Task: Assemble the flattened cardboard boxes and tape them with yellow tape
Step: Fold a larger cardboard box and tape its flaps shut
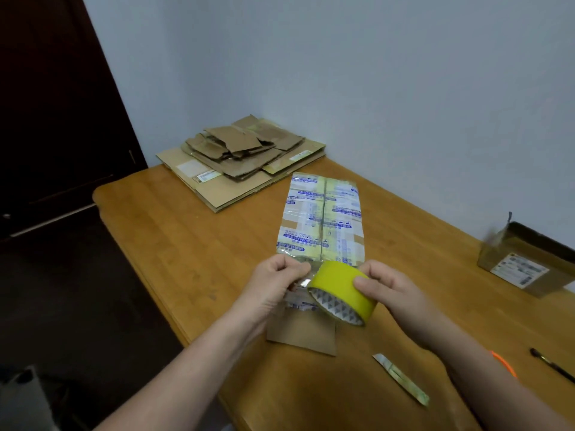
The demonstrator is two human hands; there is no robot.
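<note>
**Freeing the tape's end**

Our right hand (385,286) curls round the yellow tape roll (340,286). Our left hand (275,283) pinches at its left edge, seemingly the loose end. We should peel slowly and keep the strip straight along the centre seam of the printed box (322,216), which lies beneath and beyond on the table (186,244).

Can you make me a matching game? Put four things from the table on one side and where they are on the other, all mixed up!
Things:
1. yellow tape roll
2. stack of flat cardboard
3. open box
4. torn strip

Places:
A. right end of the table, near the wall
B. lying flat beside the right forearm
C. held in the right hand
D. far corner of the table

Pairs: 1-C, 2-D, 3-A, 4-B
</note>
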